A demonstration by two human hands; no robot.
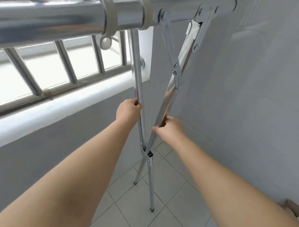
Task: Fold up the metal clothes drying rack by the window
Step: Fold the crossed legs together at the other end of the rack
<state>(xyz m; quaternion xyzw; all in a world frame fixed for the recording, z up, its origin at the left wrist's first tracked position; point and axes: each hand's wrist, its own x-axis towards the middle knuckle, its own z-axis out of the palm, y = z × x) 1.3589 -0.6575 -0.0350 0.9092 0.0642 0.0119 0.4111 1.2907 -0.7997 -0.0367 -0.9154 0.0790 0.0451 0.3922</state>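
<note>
The metal drying rack point(63, 15) stands close in front of me, its thick chrome top rails running across the upper left. Its end frame is two flat shiny legs crossing in an X at a pivot bracket point(148, 154) just above the tiled floor. My left hand point(128, 111) is wrapped around the left leg point(138, 79) above the pivot. My right hand point(167, 128) grips the right leg point(170, 95) at about the same height. A thin brace strut point(170, 53) links the right leg to the top rail.
A window with metal bars point(66, 64) and a white sill point(55, 108) runs along the left. A grey wall point(256, 86) stands close on the right. The rack's two feet point(152, 209) rest on pale floor tiles. A foot shows at the lower right edge point(294, 207).
</note>
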